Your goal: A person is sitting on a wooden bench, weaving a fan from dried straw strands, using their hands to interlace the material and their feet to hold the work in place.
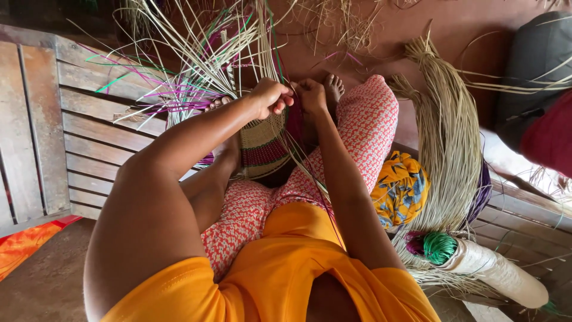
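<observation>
Slatted wooden bench (89, 125) — straw bundle (447, 137), yellow patterned cloth (400, 188), white-wrapped roll (497, 271)

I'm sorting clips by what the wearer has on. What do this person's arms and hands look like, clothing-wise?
Both arms are bare from shoulder to fingertips: no gloves, and no watch, bracelets or rings that I can see. The left hand and right hand are uncovered. Short orange sleeves end at the upper arms, part of an orange top. Below it shows red-and-white patterned cloth over the legs.

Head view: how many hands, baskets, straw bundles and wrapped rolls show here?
Hands: 2, left hand and right hand
Half-woven basket: 1
Loose straw bundle: 1
Wrapped roll with green straw ends: 1
Total: 5
</observation>
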